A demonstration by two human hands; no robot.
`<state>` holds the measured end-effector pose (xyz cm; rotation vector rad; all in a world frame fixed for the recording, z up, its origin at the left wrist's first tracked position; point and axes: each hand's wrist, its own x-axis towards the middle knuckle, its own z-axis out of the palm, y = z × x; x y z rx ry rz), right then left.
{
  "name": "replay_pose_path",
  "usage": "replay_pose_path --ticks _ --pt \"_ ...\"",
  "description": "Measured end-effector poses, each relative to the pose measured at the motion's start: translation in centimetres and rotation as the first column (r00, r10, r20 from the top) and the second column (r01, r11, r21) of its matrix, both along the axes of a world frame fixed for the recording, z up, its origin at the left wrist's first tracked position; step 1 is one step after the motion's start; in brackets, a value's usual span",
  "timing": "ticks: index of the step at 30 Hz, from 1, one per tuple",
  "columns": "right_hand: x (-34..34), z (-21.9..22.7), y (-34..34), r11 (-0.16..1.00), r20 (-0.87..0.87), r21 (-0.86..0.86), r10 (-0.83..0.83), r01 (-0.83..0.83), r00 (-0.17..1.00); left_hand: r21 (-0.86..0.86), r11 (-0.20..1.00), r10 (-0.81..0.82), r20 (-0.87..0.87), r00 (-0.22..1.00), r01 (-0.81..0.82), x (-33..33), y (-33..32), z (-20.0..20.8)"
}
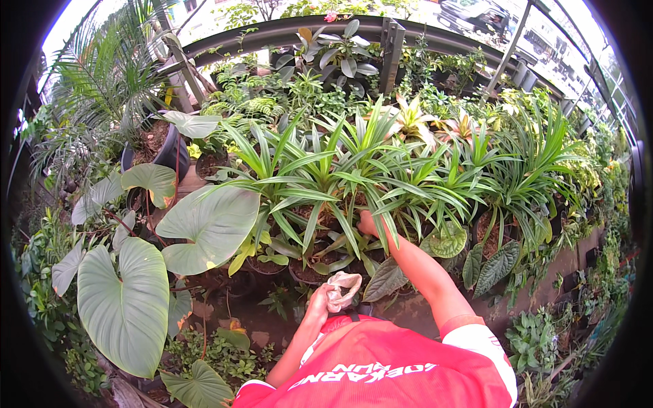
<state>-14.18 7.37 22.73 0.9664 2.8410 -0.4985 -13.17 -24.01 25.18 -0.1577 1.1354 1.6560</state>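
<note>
Close to my body, my left hand (321, 299) is closed around the gathered top of a pale, translucent plastic bag (345, 289). The bag's mouth forms a loose ring. My right arm stretches forward, and my right hand (369, 223) reaches in among the bases of the potted plants with long, narrow green leaves (320, 160). Leaves and shade hide the fingers of that hand, so whether they grip anything does not show. Brown potting soil (320, 216) shows between the stems just left of it.
Large heart-shaped leaves (122, 306) spread at the left, near a tilted dark pot (166, 149). Dark textured leaves (386, 280) hang below my right forearm. Behind the plants runs a metal rail (272, 37) with a post (392, 54). Low greenery (534, 340) grows at the lower right.
</note>
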Motion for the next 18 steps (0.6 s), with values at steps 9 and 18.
replay_pose_path --ticks 9,18 --pt "1.1 -1.5 0.6 0.998 -0.381 0.066 0.034 -0.01 0.924 0.005 1.0 0.003 0.002 1.0 -0.003 -0.1 -0.1 -2.4" --pt "2.9 -4.1 1.4 0.998 -0.428 0.047 -0.008 0.031 0.904 0.018 0.999 -0.033 0.0 0.999 0.033 -0.4 -0.3 -3.3"
